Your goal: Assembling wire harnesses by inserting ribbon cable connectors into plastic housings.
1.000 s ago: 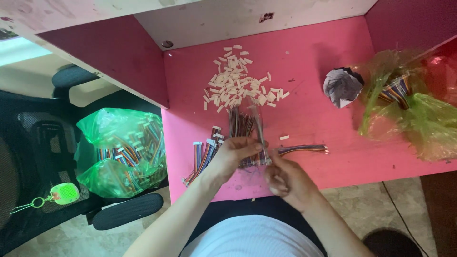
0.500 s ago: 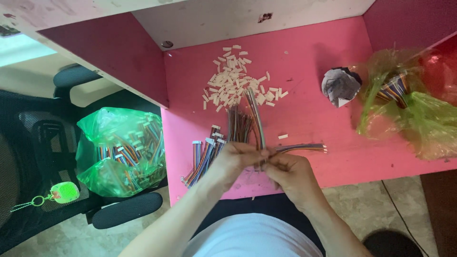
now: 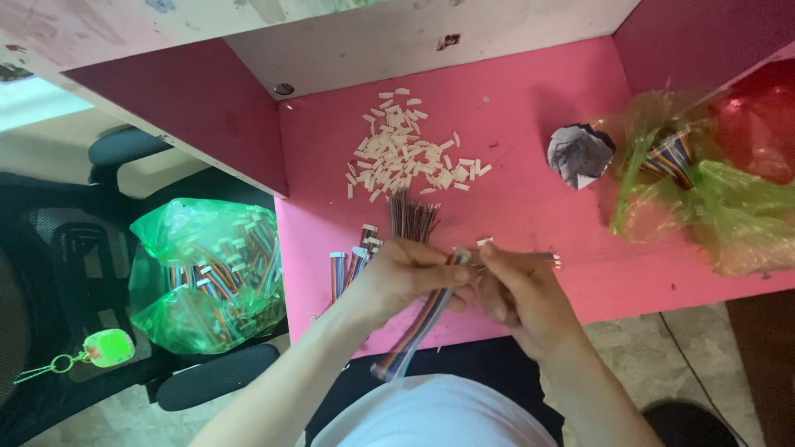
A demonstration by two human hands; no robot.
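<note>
holding a rainbow ribbon cable [image 3: 422,319] over the near edge of the pink tabletop [image 3: 530,190], the left hand [image 3: 406,277] has its fingers curled and pressed around the cable's upper part, while the cable's loose length hangs down toward the person's lap. the right hand [image 3: 517,285] meets it from the other side, its fingers pinched together on the cable's top end, where a small pale connector [image 3: 461,257] shows between the two hands; exactly how the fingertips sit on it cannot be told. the hands touch or nearly touch each other.

just left of the left hand, a few finished ribbon cables [image 3: 348,269] with pale ends lie on the tabletop. just beyond the hands a bunch of dark loose wires [image 3: 411,219] stands out from behind the left hand, and a thin cable [image 3: 542,258] pokes out past the right hand.

farther back, near the middle of the tabletop, lies a scattered heap of small cream connector housings [image 3: 406,157]. to the right of it sits a crumpled grey paper cup [image 3: 580,155], and beyond that, at the right edge, green plastic bags [image 3: 720,207] with more striped cables inside, next to something red [image 3: 762,124].

off the tabletop to the left, a green bag of ribbon cables [image 3: 211,277] rests on a black chair [image 3: 74,248], from which a green keyring tag [image 3: 108,348] hangs.
</note>
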